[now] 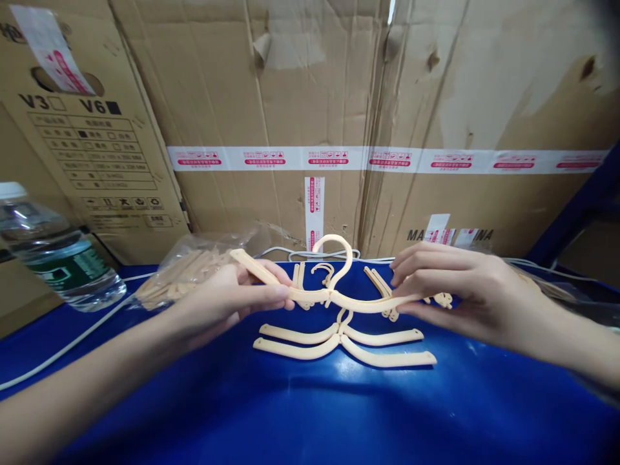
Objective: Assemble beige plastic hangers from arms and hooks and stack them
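A cream plastic hanger [361, 305] is held up between my two hands, its hook pointing upward. My left hand [237, 298] pinches the left arm of this hanger. A flat cream strip [254, 266] slants up from the same fingers; whether it is joined to the hanger I cannot tell. My right hand [448, 279] grips the end of the other arm, its fingertips partly hiding that end. Just below lie two hanger bodies, one nearer [300, 353] and one farther [298, 335], on the blue table surface [310, 413]. Behind are loose hooks [323, 268] and cream strips [378, 282].
At the left stands a water bottle [68, 265], beside a clear bag of cream pieces [181, 274]. Another plastic bag [547, 290] lies behind my right hand. Cardboard boxes [271, 97] wall off the back, and a white cable [62, 352] crosses the left side.
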The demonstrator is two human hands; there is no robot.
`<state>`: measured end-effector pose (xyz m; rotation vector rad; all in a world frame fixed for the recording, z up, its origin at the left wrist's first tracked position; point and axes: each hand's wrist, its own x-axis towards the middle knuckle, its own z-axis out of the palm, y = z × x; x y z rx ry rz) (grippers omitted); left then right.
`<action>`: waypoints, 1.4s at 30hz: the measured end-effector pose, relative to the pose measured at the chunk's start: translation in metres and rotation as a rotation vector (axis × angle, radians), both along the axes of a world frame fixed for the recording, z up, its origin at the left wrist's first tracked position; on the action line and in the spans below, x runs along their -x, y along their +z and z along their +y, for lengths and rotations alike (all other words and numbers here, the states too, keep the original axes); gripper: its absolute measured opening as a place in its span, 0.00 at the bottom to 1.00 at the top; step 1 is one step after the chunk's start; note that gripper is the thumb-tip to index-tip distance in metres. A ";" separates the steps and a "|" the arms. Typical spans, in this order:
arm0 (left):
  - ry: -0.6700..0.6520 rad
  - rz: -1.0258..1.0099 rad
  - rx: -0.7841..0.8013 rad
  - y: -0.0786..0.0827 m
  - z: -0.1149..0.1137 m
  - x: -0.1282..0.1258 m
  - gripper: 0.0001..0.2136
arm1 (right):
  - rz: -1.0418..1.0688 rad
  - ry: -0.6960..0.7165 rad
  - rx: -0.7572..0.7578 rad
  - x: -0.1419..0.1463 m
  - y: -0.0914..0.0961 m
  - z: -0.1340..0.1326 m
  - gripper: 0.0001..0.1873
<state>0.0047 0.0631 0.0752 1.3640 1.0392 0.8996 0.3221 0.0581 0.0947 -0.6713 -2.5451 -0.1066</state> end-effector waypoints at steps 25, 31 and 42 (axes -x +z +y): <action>-0.498 1.382 -1.001 -0.017 -0.027 -0.005 0.03 | -0.555 -0.111 0.384 0.015 -0.037 -0.017 0.06; -0.499 1.389 -1.059 -0.028 -0.025 -0.005 0.05 | -0.513 -0.111 0.357 0.012 -0.045 -0.013 0.07; -0.410 1.551 -1.114 -0.023 -0.018 -0.013 0.05 | -0.568 -0.229 0.105 0.016 -0.044 0.001 0.05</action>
